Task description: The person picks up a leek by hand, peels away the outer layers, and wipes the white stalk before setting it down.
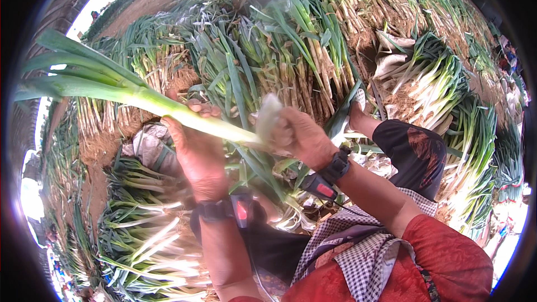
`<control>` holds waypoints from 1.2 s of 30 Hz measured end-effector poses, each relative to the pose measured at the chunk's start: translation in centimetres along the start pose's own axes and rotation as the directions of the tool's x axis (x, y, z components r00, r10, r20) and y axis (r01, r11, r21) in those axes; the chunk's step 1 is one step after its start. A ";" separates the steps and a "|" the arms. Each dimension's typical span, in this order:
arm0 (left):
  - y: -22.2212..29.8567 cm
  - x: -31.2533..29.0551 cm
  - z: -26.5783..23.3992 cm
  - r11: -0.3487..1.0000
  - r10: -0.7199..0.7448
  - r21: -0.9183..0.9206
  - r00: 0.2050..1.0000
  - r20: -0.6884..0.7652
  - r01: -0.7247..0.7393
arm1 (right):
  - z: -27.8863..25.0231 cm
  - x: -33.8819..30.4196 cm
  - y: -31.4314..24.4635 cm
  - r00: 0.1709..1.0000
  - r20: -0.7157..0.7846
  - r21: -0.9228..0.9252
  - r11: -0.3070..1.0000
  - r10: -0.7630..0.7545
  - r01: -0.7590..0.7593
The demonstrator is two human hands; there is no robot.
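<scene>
A thick leek [159, 102] slants across in front of me, its green leaves to the upper left and its white end toward the middle. Around its pale stalk my left hand [197, 148] is closed, thumb on the near side and fingertips on the far side. My right hand [302, 137] is closed at the white end, pinching a whitish, filmy piece of leek skin [270, 116] that motion blurs. The leek's tip is partly hidden in that blur.
Unpeeled leeks [268, 61] with brown roots stand in dense rows ahead. Cleaned leeks with white stalks lie in piles at the lower left [151, 246] and right [430, 84]. My bent leg [411, 151] and bare foot [361, 118] are on the right. Cloth sacking [151, 148] lies at the left.
</scene>
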State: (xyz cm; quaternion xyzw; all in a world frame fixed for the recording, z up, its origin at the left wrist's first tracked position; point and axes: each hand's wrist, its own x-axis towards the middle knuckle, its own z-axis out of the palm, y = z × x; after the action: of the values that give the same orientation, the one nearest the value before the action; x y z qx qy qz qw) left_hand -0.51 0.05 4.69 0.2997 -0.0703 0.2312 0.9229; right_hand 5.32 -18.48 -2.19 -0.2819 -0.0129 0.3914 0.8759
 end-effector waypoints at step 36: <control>2.5 0.4 -2.2 0.992 0.063 0.111 0.996 -0.061 -0.056 | 3.2 -2.3 1.3 0.733 0.669 -0.719 -0.355 -0.124 0.597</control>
State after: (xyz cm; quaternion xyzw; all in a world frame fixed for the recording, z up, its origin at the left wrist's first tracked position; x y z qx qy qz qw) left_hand -1.29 3.29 4.29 0.3400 -0.0367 0.2716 0.8996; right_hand 2.06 -17.77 0.28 -0.7484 -0.5328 -0.0409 0.3929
